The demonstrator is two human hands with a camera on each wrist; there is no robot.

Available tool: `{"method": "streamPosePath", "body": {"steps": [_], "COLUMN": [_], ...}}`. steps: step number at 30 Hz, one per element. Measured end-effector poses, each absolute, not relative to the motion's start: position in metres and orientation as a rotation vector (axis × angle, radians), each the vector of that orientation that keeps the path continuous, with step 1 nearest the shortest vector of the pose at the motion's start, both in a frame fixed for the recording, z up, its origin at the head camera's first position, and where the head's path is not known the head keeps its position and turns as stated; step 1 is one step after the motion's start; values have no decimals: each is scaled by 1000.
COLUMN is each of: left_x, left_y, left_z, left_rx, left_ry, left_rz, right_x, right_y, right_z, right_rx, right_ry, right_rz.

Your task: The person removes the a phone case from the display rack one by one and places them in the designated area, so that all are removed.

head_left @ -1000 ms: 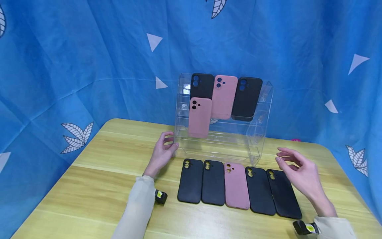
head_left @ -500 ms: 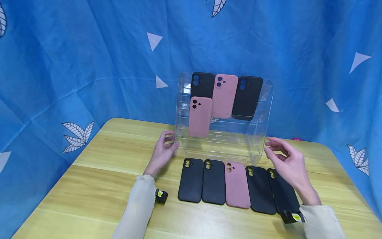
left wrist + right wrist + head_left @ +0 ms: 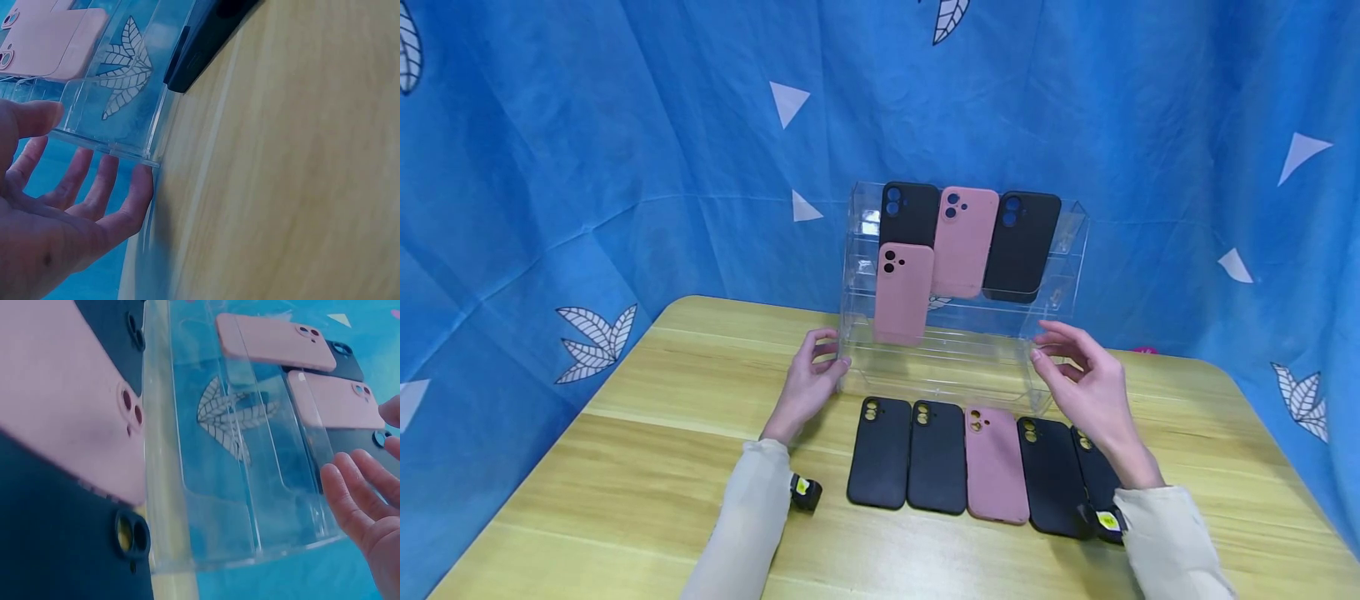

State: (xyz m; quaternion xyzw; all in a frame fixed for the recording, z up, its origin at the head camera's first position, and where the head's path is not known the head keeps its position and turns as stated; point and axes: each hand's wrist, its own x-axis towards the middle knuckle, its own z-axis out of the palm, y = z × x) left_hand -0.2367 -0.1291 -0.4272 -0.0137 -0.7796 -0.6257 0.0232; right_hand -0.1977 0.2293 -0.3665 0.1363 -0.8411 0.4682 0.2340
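A clear acrylic display rack [image 3: 955, 387] stands on the table. My left hand [image 3: 808, 382] holds its left side wall, thumb at the front edge and fingertips along the outer face, as the left wrist view shows. My right hand [image 3: 1086, 379] overlaps the rack's lower right side in the head view, holding nothing, its fingers loosely bent. Leaning in the rack are a pink phone case [image 3: 904, 292] on a lower tier and, above, a black case [image 3: 908, 212], another pink case [image 3: 966, 242] and a black case [image 3: 1022, 246] at the right.
A row of phone cases lies before the rack: black [image 3: 878, 454], black [image 3: 937, 458], pink [image 3: 996, 467], then black [image 3: 1054, 479]. The rightmost black case [image 3: 1097, 475] is partly covered by my right forearm. A blue curtain [image 3: 715, 150] hangs behind the wooden table [image 3: 625, 467].
My right hand has moved left and away from me, from beside the rack to over its lower right side. The left hand stays at the rack, and the cases have not moved.
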Motion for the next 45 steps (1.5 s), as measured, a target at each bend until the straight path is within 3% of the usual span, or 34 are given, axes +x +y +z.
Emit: {"method": "streamPosePath", "body": {"steps": [45], "left_x": [-235], "left_y": [-130], "left_z": [-426], "left_rx": [-13], "left_ry": [-2436], "left_rz": [-1949], "right_x": [-262], "right_y": [139], "right_z": [-361], "right_rx": [472], "right_ry": [-2302], "right_rz": [1507]}}
